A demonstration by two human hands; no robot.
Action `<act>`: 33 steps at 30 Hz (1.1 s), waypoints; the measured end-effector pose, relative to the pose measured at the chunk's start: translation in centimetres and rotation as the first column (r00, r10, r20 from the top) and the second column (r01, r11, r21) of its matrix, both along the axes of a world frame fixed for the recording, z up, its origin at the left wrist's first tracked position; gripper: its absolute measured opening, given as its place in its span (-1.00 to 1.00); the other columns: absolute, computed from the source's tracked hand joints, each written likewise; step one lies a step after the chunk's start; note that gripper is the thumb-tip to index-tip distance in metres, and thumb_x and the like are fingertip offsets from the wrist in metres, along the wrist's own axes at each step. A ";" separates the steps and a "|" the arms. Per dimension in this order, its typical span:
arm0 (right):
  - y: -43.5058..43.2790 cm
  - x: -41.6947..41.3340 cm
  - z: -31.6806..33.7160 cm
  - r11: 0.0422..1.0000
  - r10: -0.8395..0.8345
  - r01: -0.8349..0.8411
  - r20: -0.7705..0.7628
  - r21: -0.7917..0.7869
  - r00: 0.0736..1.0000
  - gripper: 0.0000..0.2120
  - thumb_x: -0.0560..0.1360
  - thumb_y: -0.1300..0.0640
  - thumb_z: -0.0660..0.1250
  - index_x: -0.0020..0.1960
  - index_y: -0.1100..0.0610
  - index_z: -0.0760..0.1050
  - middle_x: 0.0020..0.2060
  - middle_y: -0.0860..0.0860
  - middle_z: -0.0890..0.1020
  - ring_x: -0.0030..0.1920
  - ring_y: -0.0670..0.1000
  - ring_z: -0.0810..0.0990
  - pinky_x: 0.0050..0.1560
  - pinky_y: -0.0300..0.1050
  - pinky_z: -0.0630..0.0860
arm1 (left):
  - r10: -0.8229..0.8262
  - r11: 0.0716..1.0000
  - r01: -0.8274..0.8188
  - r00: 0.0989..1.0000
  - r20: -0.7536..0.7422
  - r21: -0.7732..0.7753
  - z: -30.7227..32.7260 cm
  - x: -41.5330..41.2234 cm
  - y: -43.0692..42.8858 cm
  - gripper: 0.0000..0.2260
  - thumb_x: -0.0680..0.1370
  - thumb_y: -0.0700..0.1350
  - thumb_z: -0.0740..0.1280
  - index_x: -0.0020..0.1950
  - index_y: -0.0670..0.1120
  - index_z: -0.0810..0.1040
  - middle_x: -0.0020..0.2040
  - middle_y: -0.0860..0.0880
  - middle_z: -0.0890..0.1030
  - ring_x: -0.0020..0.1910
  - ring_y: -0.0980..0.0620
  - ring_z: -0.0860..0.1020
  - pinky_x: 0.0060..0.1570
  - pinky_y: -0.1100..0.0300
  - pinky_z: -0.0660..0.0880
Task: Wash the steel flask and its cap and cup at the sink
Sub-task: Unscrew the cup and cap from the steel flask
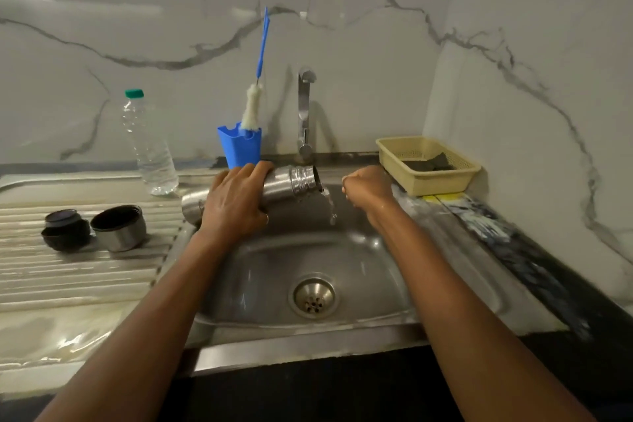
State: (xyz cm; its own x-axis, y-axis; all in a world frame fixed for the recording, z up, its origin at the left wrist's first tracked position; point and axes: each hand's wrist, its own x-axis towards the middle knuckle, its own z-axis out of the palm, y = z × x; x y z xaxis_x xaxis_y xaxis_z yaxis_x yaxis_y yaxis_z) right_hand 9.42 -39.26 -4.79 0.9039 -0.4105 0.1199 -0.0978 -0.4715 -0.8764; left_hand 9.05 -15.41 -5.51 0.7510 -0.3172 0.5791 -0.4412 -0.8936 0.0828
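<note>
**Flask tipped over the sink, water running out**

Centre frame, the left grip (236, 202) wraps its fingers around the flask (294, 180), which lies almost flat above the sink (260, 267) with its open threaded mouth pointing right. A thin stream of water (329, 204) falls from that mouth into the basin, above the drain (313, 296). Just right of the mouth, the right grip (368, 190) hangs clenched and wet, with nothing visible inside it, not touching the flask.

At left of frame, on the ribbed drainboard (85, 271), the cup (118, 228) stands mouth up, and the dark cap (65, 231) sits just beside it.

Behind them stands a clear bottle (150, 147). A brush (251, 110) leans in a blue holder (239, 147) next to the tap (304, 106). At right, a yellow basket (431, 178) rests on the desk (513, 243).
</note>
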 end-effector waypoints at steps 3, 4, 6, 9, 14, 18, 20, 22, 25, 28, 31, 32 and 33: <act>-0.1 0.2 -0.6 1.000 0.011 -0.011 -0.012 -0.006 1.000 -0.76 0.33 0.18 0.26 -0.20 0.31 0.64 -0.30 0.16 0.68 -0.24 0.18 0.66 -0.21 0.08 0.61 | -0.012 0.999 0.011 1.000 0.023 0.039 -0.4 0.1 0.0 -0.27 0.23 -0.13 0.55 0.37 -0.01 0.39 0.10 -0.06 0.58 0.10 -0.16 0.54 0.23 -0.07 0.39; -0.2 0.2 -0.8 1.000 0.016 -0.015 -0.020 0.008 1.000 -0.72 0.30 0.16 0.25 -0.17 0.31 0.64 -0.25 0.19 0.70 -0.22 0.16 0.67 -0.21 0.08 0.61 | -0.013 0.998 0.012 1.000 0.027 0.058 -0.5 0.1 0.0 -0.26 0.23 -0.13 0.56 0.37 -0.01 0.39 0.09 -0.06 0.58 0.11 -0.16 0.54 0.25 -0.07 0.38; -0.5 0.3 -1.0 0.999 0.023 -0.022 -0.046 0.032 0.999 -0.66 0.29 0.15 0.22 -0.10 0.32 0.64 -0.18 0.21 0.72 -0.20 0.11 0.66 -0.21 0.03 0.58 | -0.013 0.995 0.009 0.999 0.040 0.101 -0.7 0.1 0.2 -0.27 0.25 -0.14 0.55 0.38 0.00 0.37 0.10 -0.05 0.58 0.13 -0.15 0.54 0.29 -0.08 0.37; -1.0 0.1 -0.9 0.999 0.015 -0.012 -0.076 0.039 0.997 -0.72 0.34 0.17 0.23 -0.10 0.24 0.65 -0.16 0.15 0.72 -0.16 0.10 0.67 -0.15 0.05 0.64 | -0.006 0.992 -0.004 0.997 0.081 0.128 -0.6 -0.1 0.8 -0.32 0.28 -0.20 0.51 0.37 0.00 0.38 0.08 -0.06 0.58 0.12 -0.17 0.54 0.31 -0.10 0.35; -1.4 0.1 -1.2 0.996 0.009 -0.003 -0.073 0.086 0.997 -0.71 0.35 0.17 0.24 -0.07 0.27 0.65 -0.17 0.17 0.73 -0.25 0.07 0.64 -0.27 -0.04 0.53 | 0.010 0.984 -0.033 0.991 0.133 0.177 -0.4 -0.6 1.5 -0.35 0.32 -0.20 0.52 0.37 -0.02 0.40 0.12 -0.08 0.58 0.14 -0.17 0.54 0.35 -0.14 0.30; -1.2 0.1 -1.3 0.996 0.023 -0.017 -0.070 0.084 0.997 -0.85 0.40 0.20 0.26 -0.17 0.13 0.62 -0.25 0.13 0.70 -0.27 0.05 0.59 -0.29 -0.06 0.50 | 0.031 0.973 -0.065 0.988 0.154 0.221 -0.5 -0.5 1.9 -0.38 0.34 -0.18 0.51 0.36 0.02 0.39 0.14 -0.06 0.58 0.17 -0.16 0.53 0.36 -0.15 0.29; -1.2 0.1 -1.4 0.997 0.038 -0.033 -0.068 0.072 0.997 -0.85 0.43 0.22 0.26 -0.17 0.11 0.61 -0.29 0.08 0.66 -0.27 0.04 0.59 -0.28 -0.07 0.51 | 0.040 0.967 -0.081 0.985 0.171 0.242 -0.6 -0.3 2.1 -0.40 0.36 -0.16 0.51 0.35 0.03 0.40 0.14 -0.05 0.58 0.18 -0.16 0.53 0.36 -0.16 0.28; -1.2 0.2 -1.5 0.996 0.056 -0.051 -0.066 0.067 0.996 -0.86 0.45 0.22 0.27 -0.16 0.10 0.60 -0.29 0.07 0.64 -0.26 0.04 0.58 -0.27 -0.07 0.50 | 0.055 0.959 -0.106 0.979 0.195 0.262 -0.7 -0.2 2.2 -0.43 0.39 -0.11 0.52 0.35 0.06 0.40 0.15 -0.04 0.58 0.19 -0.14 0.53 0.37 -0.18 0.25; -1.3 0.3 -1.7 0.996 0.072 -0.068 -0.063 0.053 0.995 -0.88 0.49 0.20 0.30 -0.13 0.10 0.62 -0.27 0.08 0.65 -0.24 0.04 0.60 -0.25 -0.07 0.52 | 0.077 0.952 -0.135 0.974 0.212 0.276 -0.8 -0.1 2.3 -0.46 0.40 -0.11 0.52 0.33 0.09 0.42 0.14 -0.02 0.58 0.22 -0.13 0.53 0.41 -0.21 0.18; -1.3 0.4 -1.8 0.996 0.083 -0.081 -0.061 0.039 0.995 -0.89 0.49 0.18 0.33 -0.11 0.11 0.64 -0.27 0.07 0.65 -0.24 0.04 0.60 -0.23 -0.07 0.53 | 0.085 0.944 -0.154 0.968 0.236 0.293 -0.7 -0.3 2.2 -0.50 0.42 -0.16 0.49 0.32 0.10 0.46 0.14 -0.03 0.57 0.24 -0.13 0.52 0.44 -0.22 0.12; -1.2 0.4 -1.8 0.995 0.098 -0.096 -0.055 0.035 0.994 -0.91 0.49 0.17 0.34 -0.10 0.10 0.63 -0.28 0.07 0.64 -0.24 0.03 0.60 -0.23 -0.08 0.54 | 0.109 0.935 -0.187 0.960 0.257 0.300 -0.5 -0.2 2.2 -0.52 0.44 -0.16 0.48 0.31 0.10 0.48 0.15 -0.05 0.57 0.25 -0.13 0.51 0.46 -0.23 0.06; -1.2 0.3 -1.7 0.994 0.102 -0.101 -0.050 0.033 0.994 -0.91 0.50 0.17 0.34 -0.10 0.09 0.62 -0.27 0.07 0.64 -0.23 0.03 0.59 -0.22 -0.08 0.54 | 0.120 0.933 -0.199 0.957 0.263 0.300 -0.4 -0.2 2.2 -0.53 0.44 -0.17 0.48 0.30 0.10 0.48 0.15 -0.05 0.57 0.25 -0.13 0.51 0.46 -0.22 0.04; -1.2 0.3 -1.7 0.994 0.107 -0.106 -0.045 0.025 0.993 -0.92 0.50 0.18 0.34 -0.10 0.10 0.62 -0.27 0.07 0.63 -0.23 0.03 0.59 -0.22 -0.07 0.54 | 0.127 0.931 -0.210 0.953 0.274 0.298 -0.4 -0.2 2.3 -0.54 0.44 -0.18 0.47 0.29 0.10 0.48 0.15 -0.05 0.57 0.25 -0.12 0.51 0.46 -0.21 0.01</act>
State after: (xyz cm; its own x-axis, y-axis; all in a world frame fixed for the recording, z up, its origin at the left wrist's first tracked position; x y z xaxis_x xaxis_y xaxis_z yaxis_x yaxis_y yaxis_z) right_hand 9.69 -40.46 -6.50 0.9471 -0.3134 0.0688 -0.0885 -0.4612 -0.8829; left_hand 8.87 -13.14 -5.87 0.6564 -0.3981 0.6408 -0.2510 -0.9163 -0.3120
